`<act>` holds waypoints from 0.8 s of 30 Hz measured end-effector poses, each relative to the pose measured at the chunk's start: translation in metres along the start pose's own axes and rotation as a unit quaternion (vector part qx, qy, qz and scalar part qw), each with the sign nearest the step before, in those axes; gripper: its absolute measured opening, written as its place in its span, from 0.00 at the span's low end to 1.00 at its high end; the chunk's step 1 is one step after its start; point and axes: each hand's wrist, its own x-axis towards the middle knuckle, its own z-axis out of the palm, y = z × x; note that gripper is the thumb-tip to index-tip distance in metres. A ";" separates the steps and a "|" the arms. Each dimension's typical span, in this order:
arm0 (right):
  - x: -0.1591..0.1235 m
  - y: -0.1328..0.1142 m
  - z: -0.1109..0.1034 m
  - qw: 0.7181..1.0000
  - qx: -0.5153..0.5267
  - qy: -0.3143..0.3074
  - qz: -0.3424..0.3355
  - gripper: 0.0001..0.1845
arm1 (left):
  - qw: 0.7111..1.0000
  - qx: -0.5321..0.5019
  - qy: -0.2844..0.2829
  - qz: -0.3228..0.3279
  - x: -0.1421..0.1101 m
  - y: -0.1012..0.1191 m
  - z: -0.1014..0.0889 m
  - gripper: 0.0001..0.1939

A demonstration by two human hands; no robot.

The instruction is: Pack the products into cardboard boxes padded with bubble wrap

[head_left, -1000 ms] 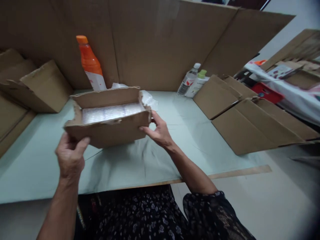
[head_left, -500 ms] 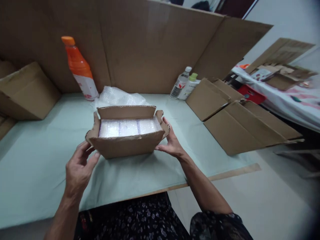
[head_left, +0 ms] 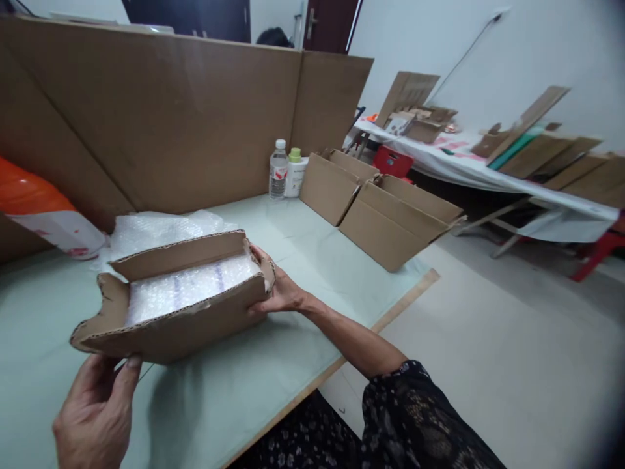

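Note:
An open cardboard box [head_left: 185,332] sits between both hands over the table, its flaps standing up. Inside it lie bubble-wrapped contents [head_left: 190,286] with faint purple stripes showing through. My left hand [head_left: 97,410] grips the near left bottom corner, thumb in front and fingers partly hidden beneath. At the right end, my right hand [head_left: 278,290] clasps the box with the thumb on the front side and fingers behind the end flap. The left end looks slightly raised above the table. Just behind the box lies a loose sheet of bubble wrap [head_left: 161,231].
An orange-topped bottle [head_left: 49,212] leans at the left. Before the cardboard partition [head_left: 209,124] stand a clear water bottle [head_left: 278,172] and a white bottle with green cap [head_left: 295,176]. Two open cartons [head_left: 390,228] stand right, near the table edge [head_left: 405,296]. Another loaded table [head_left: 512,172] is beyond.
The view has swung to the right. The box has turned at an angle, with its left end nearer me, and both hands have kept hold of it.

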 end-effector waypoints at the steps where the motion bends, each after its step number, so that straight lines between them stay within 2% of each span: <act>1: -0.006 -0.001 -0.009 1.000 -0.012 0.016 0.001 0.74 | 1.000 -0.016 -0.015 -0.019 0.001 0.011 0.008 0.32; 4: -0.030 -0.006 -0.043 0.995 -0.050 0.083 0.035 0.71 | 0.990 -0.088 -0.106 -0.037 -0.002 0.033 0.029 0.36; 6: -0.049 -0.011 -0.068 0.983 -0.076 0.152 0.067 0.69 | 0.981 -0.110 -0.153 -0.039 -0.005 0.035 0.040 0.37; 10: -0.084 -0.017 -0.114 0.940 -0.151 0.284 0.116 0.68 | 0.969 -0.097 -0.213 -0.074 -0.009 0.018 0.053 0.37; 13: -0.093 -0.008 -0.139 0.903 -0.224 0.349 0.117 0.65 | 0.962 -0.075 -0.254 -0.067 -0.011 0.005 0.059 0.38; 17: -0.070 0.025 -0.168 0.873 -0.284 0.383 0.102 0.65 | 0.960 -0.039 -0.276 -0.025 -0.018 0.000 0.063 0.33; 21: -0.025 0.062 -0.194 0.830 -0.353 0.418 0.112 0.63 | 0.955 -0.011 -0.293 -0.054 -0.029 -0.002 0.059 0.32; 24: -0.004 0.078 -0.204 0.801 -0.384 0.440 0.133 0.60 | 0.952 -0.001 -0.294 -0.080 -0.036 -0.005 0.054 0.30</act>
